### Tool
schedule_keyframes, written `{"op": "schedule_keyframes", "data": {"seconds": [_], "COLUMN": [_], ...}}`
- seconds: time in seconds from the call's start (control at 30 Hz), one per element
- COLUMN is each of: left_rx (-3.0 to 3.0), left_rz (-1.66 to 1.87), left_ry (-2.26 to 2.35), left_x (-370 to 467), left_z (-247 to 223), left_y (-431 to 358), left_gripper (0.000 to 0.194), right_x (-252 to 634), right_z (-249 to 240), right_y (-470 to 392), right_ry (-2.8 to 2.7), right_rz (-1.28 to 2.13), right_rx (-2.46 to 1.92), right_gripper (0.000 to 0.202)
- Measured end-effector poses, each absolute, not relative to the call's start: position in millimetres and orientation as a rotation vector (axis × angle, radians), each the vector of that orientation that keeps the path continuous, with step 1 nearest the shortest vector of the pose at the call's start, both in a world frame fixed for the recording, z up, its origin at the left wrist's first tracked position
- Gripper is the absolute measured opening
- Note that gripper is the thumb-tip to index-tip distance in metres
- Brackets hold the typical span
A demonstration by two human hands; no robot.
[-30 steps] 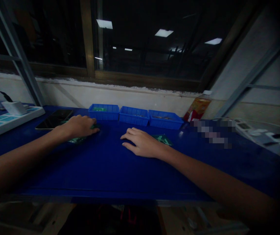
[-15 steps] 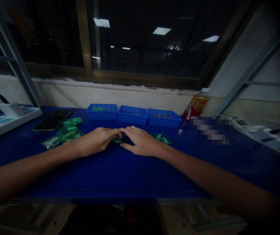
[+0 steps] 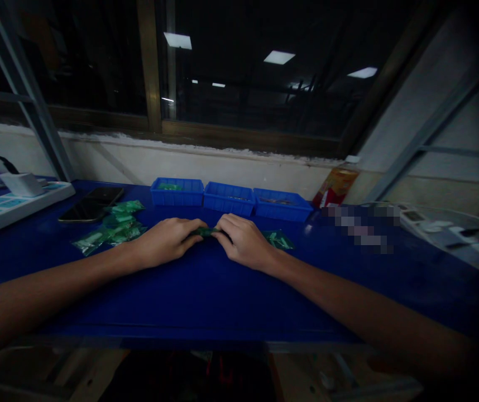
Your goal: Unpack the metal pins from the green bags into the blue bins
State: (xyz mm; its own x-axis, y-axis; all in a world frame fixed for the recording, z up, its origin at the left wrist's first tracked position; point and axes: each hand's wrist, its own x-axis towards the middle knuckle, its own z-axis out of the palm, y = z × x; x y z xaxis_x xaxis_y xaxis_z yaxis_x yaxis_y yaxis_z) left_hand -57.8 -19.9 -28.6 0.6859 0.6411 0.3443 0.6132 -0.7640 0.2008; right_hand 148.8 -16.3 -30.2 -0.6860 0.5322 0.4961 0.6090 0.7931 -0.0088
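Between my hands, a small green plastic bag [image 3: 206,231] is stretched sideways just over the blue tabletop [image 3: 206,296]. My left hand [image 3: 171,237] pinches its left end between thumb and fingers. On its right end, the thumb and fingers of my right hand [image 3: 243,237] are closed. What the bag holds cannot be made out. A pile of green plastic bags [image 3: 122,223] with pale pieces inside lies beyond my left forearm. Another green bag [image 3: 279,239] rests flat behind my right wrist.
Three blue bins, a left one [image 3: 176,193], a middle one [image 3: 228,199] and a right one [image 3: 282,205], line the wall. A phone [image 3: 91,204] and a white power strip [image 3: 22,206] lie left. A snack packet [image 3: 336,188] leans at the back right.
My hands have drawn slightly apart, and my right fingers have closed on the bag's end. More of the green bag shows between them now.
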Motion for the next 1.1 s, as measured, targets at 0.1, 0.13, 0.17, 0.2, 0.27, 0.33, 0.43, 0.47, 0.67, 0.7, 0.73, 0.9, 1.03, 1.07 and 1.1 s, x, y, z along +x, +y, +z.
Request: {"op": "schedule_keyframes", "data": {"seconds": [0.1, 0.13, 0.17, 0.2, 0.27, 0.33, 0.43, 0.47, 0.67, 0.7, 0.73, 0.9, 1.03, 1.07, 1.1], "left_rx": [2.83, 2.834, 2.838, 2.842, 2.849, 2.849, 2.84, 2.841, 2.856, 2.86, 2.864, 2.86, 2.887, 2.897, 2.904], "left_rz": [0.582, 0.563, 0.544, 0.529, 0.521, 0.52, 0.477, 0.454, 0.367, 0.363, 0.357, 0.363, 0.386, 0.381, 0.373], "left_ry": [1.14, 1.135, 1.114, 1.082, 1.007, 0.957, 0.937, 0.935, 0.946, 0.942, 0.935, 0.949, 0.951, 0.942, 0.937], "left_x": [-61, -62, -63, -64, -65, -66, -66, -66, -65, -65, -65, -65, -66, -66, -66], "left_z": [-30, -30, -30, -30, -30, -28, -24, -22, -18, -18, -19, -21, -23, -24, -25], "left_y": [-16, -14, -13, -12, -9, -8, -10, -12, -20, -20, -20, -18, -17, -17, -16], "left_gripper": [0.025, 0.025, 0.026, 0.026, 0.027, 0.026, 0.025, 0.025, 0.022, 0.021, 0.021, 0.024, 0.027, 0.028, 0.028], "right_x": [149, 149, 149, 149, 149, 150, 150, 151, 150, 150, 149, 146, 142, 141, 140], "right_z": [-28, -28, -28, -28, -29, -30, -30, -30, -30, -30, -31, -31, -29, -29, -30], "right_y": [-18, -18, -18, -17, -16, -14, -13, -13, -15, -16, -16, -21, -24, -24, -23], "right_ry": [-2.461, -2.479, -2.511, -2.551, -2.628, -2.67, -2.691, -2.692, -2.596, -2.564, -2.535, -2.347, -2.133, -2.085, -2.038], "right_rz": [-0.144, -0.122, -0.108, -0.102, -0.108, -0.118, -0.115, -0.109, -0.074, -0.074, -0.071, 0.074, 0.289, 0.351, 0.422], "right_rx": [-0.83, -0.837, -0.85, -0.868, -0.896, -0.895, -0.861, -0.848, -0.712, -0.68, -0.649, -0.617, -0.743, -0.779, -0.815], "right_gripper": [0.019, 0.019, 0.019, 0.019, 0.019, 0.02, 0.021, 0.021, 0.02, 0.02, 0.02, 0.014, 0.011, 0.011, 0.011]}}
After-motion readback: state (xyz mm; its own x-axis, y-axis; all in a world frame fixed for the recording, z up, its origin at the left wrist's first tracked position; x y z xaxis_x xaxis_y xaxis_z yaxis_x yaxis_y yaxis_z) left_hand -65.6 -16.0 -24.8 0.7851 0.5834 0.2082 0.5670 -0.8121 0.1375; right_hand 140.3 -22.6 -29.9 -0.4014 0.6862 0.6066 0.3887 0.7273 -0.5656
